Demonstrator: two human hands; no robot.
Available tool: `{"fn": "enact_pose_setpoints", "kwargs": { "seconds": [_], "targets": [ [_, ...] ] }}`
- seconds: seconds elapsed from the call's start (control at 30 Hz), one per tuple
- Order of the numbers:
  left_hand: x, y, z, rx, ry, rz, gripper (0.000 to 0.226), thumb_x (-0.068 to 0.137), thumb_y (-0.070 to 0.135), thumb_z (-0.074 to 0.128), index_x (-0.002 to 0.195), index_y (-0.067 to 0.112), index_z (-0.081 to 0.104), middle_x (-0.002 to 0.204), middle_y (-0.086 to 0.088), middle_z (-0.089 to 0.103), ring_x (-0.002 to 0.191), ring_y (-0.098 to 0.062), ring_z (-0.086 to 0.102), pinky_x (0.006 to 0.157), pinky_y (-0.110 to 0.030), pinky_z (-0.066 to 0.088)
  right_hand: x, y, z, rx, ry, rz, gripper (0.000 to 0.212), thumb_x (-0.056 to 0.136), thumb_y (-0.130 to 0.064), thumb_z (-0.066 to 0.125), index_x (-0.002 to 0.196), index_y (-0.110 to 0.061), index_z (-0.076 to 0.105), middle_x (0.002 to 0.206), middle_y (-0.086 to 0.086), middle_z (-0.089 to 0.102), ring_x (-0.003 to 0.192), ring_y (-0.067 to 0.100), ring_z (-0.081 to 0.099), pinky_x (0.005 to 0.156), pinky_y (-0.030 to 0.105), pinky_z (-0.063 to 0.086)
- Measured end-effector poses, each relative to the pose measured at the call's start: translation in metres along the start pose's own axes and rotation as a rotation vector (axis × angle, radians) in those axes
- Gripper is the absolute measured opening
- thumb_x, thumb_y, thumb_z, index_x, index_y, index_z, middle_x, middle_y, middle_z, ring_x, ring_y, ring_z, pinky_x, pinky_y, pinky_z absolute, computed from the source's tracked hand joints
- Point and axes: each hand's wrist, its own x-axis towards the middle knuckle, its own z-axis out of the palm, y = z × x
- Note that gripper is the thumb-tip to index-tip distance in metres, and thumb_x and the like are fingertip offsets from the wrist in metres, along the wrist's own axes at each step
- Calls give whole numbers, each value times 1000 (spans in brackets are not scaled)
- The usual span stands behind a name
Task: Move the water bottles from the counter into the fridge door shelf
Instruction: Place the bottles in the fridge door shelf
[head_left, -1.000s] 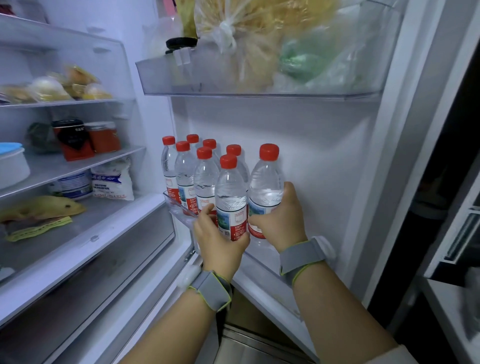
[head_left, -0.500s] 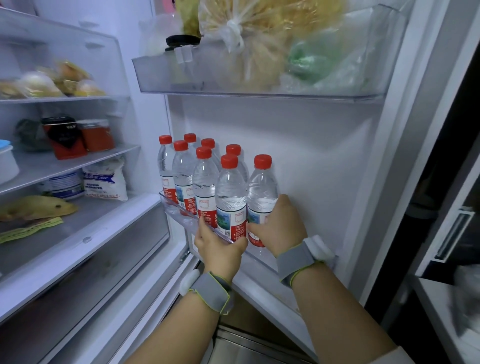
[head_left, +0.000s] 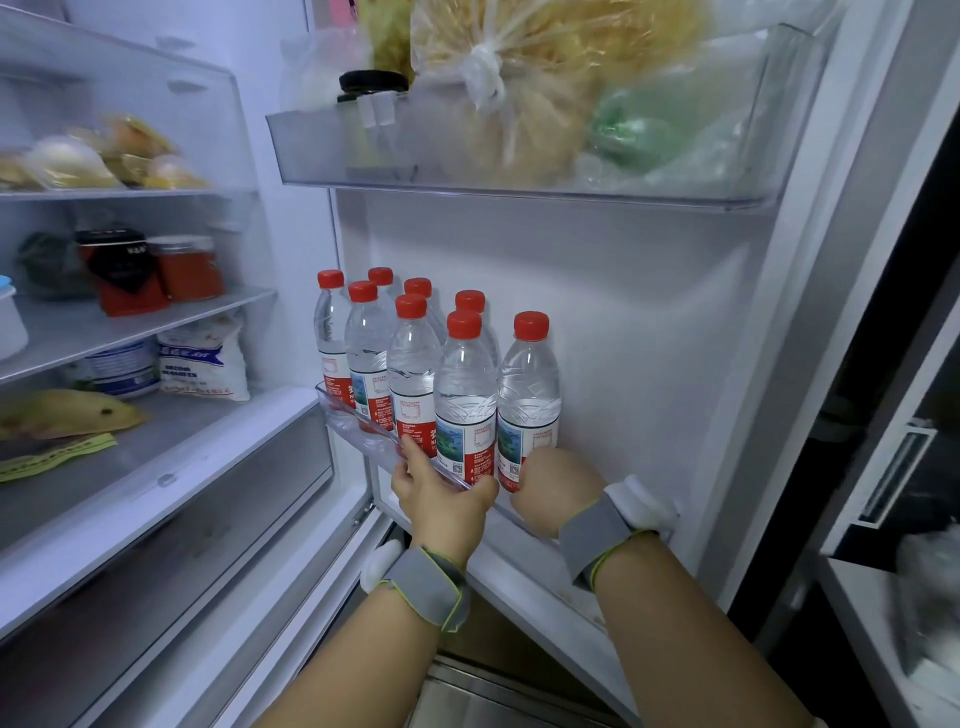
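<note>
At the clear fridge door shelf, my left hand and right hand each grip a red-capped clear plastic water bottle.

Left hand and right hand reach forward (fingers curled).

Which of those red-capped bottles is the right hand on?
The bottle farthest right, at the open end of the door shelf. The right hand wraps its base; it alone has no bottle behind it.
</note>
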Motion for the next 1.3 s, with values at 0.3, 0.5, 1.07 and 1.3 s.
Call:
{"fn": "enact_pose_setpoints", "kwargs": {
  "seconds": [0.3, 0.5, 1.07, 1.3],
  "targets": [
    [4, -3, 0, 4, -3, 4, 111, 74, 9, 76, 158, 23, 5, 158, -12, 10, 144, -27, 27, 113, -28, 25, 1, -5, -3, -11, -9, -3, 28, 95, -14, 52, 119, -5, 63, 122, 13, 67, 112, 29, 64, 86, 29, 49],
    [4, -4, 0, 4, -5, 17, 112, 74, 8, 76, 158, 22, 4, 157, -12, 10, 144, -27, 28, 112, -26, 25, 4, -9, 0, -19, -29, -40, 28, 96, -15, 52, 120, -4, 63, 122, 14, 66, 112, 29, 63, 89, 29, 49],
    [3, -6, -1, -30, -23, 48, 114, 68, 21, 75, 158, 26, 5, 155, -14, 14, 144, -26, 30, 119, -37, 27, -5, -10, -9, -93, -62, -75, 28, 99, -11, 45, 121, -4, 61, 127, 13, 63, 117, 28, 60, 93, 30, 47],
    [-25, -8, -39, -58, -10, 97, 78, 67, 51, 72, 138, 31, 49, 140, -2, 50, 132, -16, 47, 112, -41, 40, -39, -35, -28, 97, 206, -207, 14, 93, -14, 50, 91, -7, 62, 104, 15, 69, 100, 33, 65, 74, 32, 44]
  ]
}}
